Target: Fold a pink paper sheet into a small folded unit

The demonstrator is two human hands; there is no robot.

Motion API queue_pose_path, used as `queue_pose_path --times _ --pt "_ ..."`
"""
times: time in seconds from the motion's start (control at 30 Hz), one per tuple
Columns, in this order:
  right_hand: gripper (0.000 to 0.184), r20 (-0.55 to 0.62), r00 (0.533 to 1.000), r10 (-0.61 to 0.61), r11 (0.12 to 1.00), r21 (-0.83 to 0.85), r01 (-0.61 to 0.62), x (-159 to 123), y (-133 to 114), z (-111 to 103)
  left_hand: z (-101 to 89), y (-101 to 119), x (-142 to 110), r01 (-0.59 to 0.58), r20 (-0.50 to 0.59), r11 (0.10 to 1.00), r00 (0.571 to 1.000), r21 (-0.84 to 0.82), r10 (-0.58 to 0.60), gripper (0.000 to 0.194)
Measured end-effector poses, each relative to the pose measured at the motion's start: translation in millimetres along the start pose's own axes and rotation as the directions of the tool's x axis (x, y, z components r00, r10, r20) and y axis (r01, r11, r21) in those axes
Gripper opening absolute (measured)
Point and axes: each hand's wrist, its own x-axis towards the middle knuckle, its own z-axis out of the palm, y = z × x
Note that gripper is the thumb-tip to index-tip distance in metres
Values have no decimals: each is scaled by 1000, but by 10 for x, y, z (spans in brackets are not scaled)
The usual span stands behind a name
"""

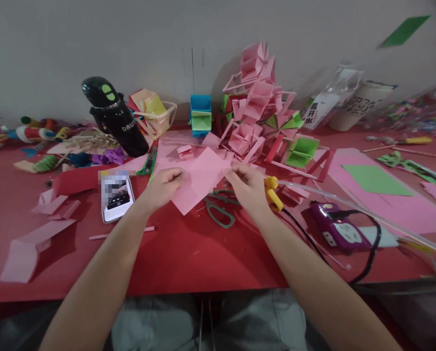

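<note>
Between my two hands a pink sheet of paper [200,181] is held up, turned so one corner points down toward me. My left hand [166,187] is closed, pinching its left corner between thumb and fingers. At the opposite corner my right hand [246,187] pinches the paper the same way. Partly under the sheet and beside my right hand lie scissors [221,216] with grey-green handles on the red table [203,263]. A small folded pink paper piece [185,152] sits just behind the sheet.
Stacked pink paper baskets [256,100] rise behind my right hand. A glue gun [274,193] with its cable and a purple power strip [340,226] lie right. A phone [117,197] and black bottle [117,117] stand left; pink strips [26,251] lie front left.
</note>
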Motion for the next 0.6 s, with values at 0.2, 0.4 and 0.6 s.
queue_pose_path --times 0.2,0.4,0.6 --pt "12 250 967 58 997 -55 -46 21 -1 -17 -107 -42 -3 -52 206 983 978 177 14 28" --pt "15 510 850 134 975 -221 -21 -32 -35 24 -15 70 -64 -81 488 981 873 178 -17 28" --pt "10 608 781 142 960 -277 41 -76 -77 33 0 135 -102 -106 553 974 833 201 -23 29"
